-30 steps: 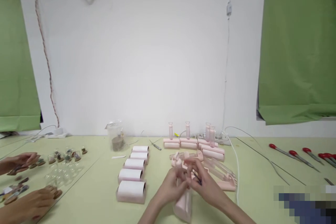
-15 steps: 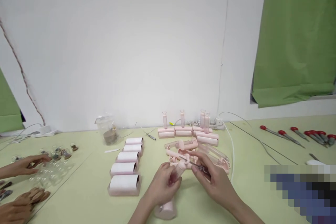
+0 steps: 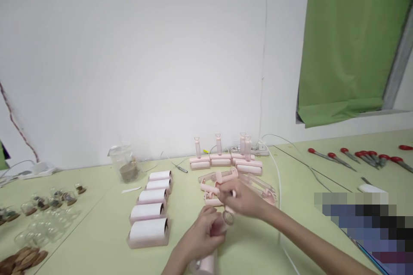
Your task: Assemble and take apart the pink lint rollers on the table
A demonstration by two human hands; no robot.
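My left hand (image 3: 203, 232) is closed round the handle of a pink lint roller (image 3: 206, 264), which points down toward me, low in the middle of the view. My right hand (image 3: 243, 201) reaches forward over a heap of pink roller parts (image 3: 222, 182), fingers pinched on something small that I cannot make out. A small clear ring-shaped piece (image 3: 228, 217) sits between the two hands.
A row of several white paper rolls in pink holders (image 3: 150, 208) lies to the left. Assembled pink rollers (image 3: 222, 159) stand at the back by a power strip. Red-handled screwdrivers (image 3: 355, 157) lie right. Small glass bottles (image 3: 48, 210) and corks (image 3: 22, 258) sit far left; a clear jar (image 3: 127, 165) behind.
The view has swung right and down. My right hand has moved away from the left hand and forward to the parts heap. The other person's hands at the left have left the view.
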